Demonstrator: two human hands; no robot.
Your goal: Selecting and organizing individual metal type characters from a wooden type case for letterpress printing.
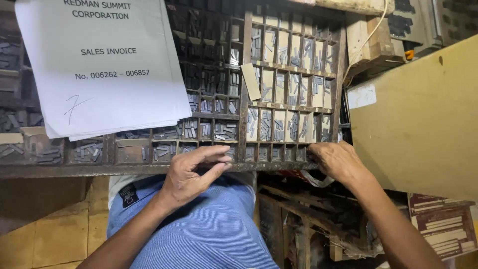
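Note:
A wooden type case (pixel 244 129) with many small compartments of grey metal type pieces (pixel 265 124) lies in front of me. My left hand (pixel 191 174) rests at the case's front edge, thumb and fingers pinched together over something small that I cannot make out. My right hand (pixel 336 159) lies curled at the front right corner of the case, its fingertips in the nearest row of compartments. Whether it holds a piece is hidden.
A stack of white printed paper sheets (pixel 104 65) covers the left part of the case. A tan board (pixel 423 124) stands at the right. Wooden blocks (pixel 371 40) and a cable sit at the back right. Below are my blue striped shirt (pixel 209 229) and dusty wooden frames (pixel 308 224).

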